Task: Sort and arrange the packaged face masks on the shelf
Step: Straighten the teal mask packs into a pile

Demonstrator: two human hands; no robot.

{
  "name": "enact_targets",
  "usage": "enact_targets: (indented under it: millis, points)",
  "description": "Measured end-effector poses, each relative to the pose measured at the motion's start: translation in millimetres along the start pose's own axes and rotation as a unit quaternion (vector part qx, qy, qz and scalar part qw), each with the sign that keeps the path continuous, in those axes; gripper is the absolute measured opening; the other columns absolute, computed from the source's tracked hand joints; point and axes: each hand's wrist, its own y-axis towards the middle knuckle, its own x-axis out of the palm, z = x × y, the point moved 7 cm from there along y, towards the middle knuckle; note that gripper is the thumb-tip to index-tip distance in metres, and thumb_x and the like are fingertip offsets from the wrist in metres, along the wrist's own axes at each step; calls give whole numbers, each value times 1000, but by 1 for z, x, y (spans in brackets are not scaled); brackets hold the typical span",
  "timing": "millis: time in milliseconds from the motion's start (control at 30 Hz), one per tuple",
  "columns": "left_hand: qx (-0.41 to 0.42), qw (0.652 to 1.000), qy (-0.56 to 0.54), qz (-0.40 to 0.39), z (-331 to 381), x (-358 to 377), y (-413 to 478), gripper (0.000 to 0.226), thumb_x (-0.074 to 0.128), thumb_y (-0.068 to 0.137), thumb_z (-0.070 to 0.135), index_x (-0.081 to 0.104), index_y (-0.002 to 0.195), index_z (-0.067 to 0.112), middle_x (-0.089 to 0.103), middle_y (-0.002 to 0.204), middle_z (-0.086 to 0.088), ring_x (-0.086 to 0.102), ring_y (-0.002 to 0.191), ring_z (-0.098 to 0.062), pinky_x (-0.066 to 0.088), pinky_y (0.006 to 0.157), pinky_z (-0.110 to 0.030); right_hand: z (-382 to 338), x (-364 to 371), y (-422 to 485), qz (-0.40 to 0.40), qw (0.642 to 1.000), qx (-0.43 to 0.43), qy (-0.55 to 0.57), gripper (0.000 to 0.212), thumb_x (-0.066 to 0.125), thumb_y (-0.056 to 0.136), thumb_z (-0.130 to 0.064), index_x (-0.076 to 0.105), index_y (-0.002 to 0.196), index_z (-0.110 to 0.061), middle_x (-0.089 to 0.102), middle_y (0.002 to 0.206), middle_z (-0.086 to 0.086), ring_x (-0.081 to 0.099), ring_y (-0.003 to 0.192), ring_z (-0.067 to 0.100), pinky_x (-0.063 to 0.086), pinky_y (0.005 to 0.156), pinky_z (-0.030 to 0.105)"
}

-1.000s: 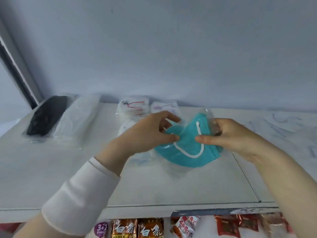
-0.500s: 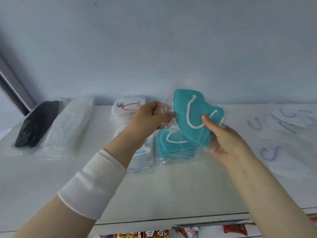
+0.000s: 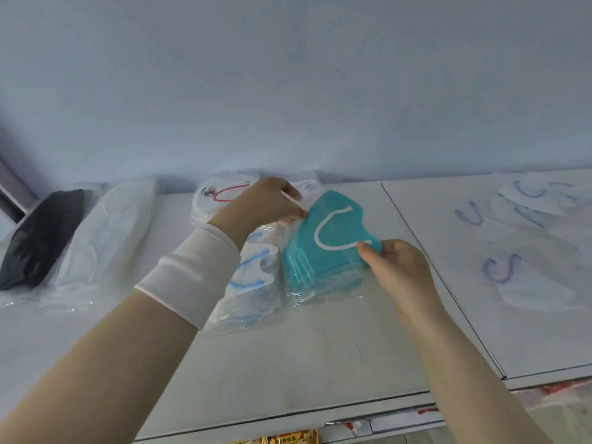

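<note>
Right now your left hand (image 3: 266,203) and right hand (image 3: 395,262) each pinch a corner of the teal mask packet (image 3: 333,232) above its pile (image 3: 317,274). It looks light, floppy and slick, so keep hold by the wrapper's edges.

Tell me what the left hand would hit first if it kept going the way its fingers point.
Probably the teal mask pack: the left hand points right and already pinches its upper-left edge. Depth is hard to judge.

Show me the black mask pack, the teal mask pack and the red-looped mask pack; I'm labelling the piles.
black mask pack (image 3: 38,238): head view, middle of the dark mask.
teal mask pack (image 3: 336,229): head view, top mask's face, inside the white loop.
red-looped mask pack (image 3: 217,197): head view, white mask beside the red loop.
</note>
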Motion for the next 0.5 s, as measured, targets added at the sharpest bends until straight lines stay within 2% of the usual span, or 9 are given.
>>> enact_targets:
  millis: [100, 167, 267, 333, 433, 500]
  points:
    - [10, 999, 44, 22, -1, 1, 3, 30, 73, 77, 16, 60, 105, 14, 69, 103, -9, 66, 94, -25, 50, 88, -30, 7, 7, 5, -10, 999, 10, -38, 25, 62, 82, -40, 62, 91, -17, 64, 91, -2, 59, 95, 22, 47, 82, 33]
    - [23, 995, 87, 42, -1, 2, 2, 36, 72, 79, 19, 59, 112, 11, 64, 108, -7, 61, 101, -24, 44, 82, -24, 11, 10, 6, -7, 998, 10, -61, 28, 60, 82, -43, 60, 96, -19, 63, 100, -1, 54, 107, 26, 45, 92, 38]
    - [47, 986, 145, 69, 4, 2, -3, 43, 68, 84, 23, 53, 123, 11, 61, 118, -5, 56, 111, -23, 40, 91, -25, 8, 8, 4, 4, 994, -16, -106, 40, 59, 83, -46, 58, 113, -18, 60, 110, 1, 47, 114, 25, 40, 92, 34]
    - [81, 974, 181, 114, 15, -2, -9, 44, 64, 86, 25, 51, 126, 15, 58, 125, -4, 54, 114, -24, 41, 98, -32, 5, 5, 4, 8, 993, -37, -110, 44, 57, 85, -47, 56, 118, -17, 59, 110, 0, 46, 114, 24, 38, 93, 34]
    - [159, 946, 194, 208, 43, -4, -26, 39, 59, 89, 24, 52, 127, 18, 55, 128, -4, 49, 119, -25, 37, 101, -37, 4, -8, 10, 21, 995, -52, -78, 44, 52, 85, -51, 57, 114, -18, 59, 106, -3, 50, 111, 23, 41, 97, 38]
    - [229, 933, 173, 218, 68, 8, -37, 34, 58, 90, 22, 55, 124, 17, 57, 125, -3, 49, 118, -24, 37, 99, -35, 6, -24, 14, 40, 995, -69, -61, 41, 52, 85, -50, 58, 109, -17, 60, 108, -3, 52, 110, 23, 41, 98, 41]
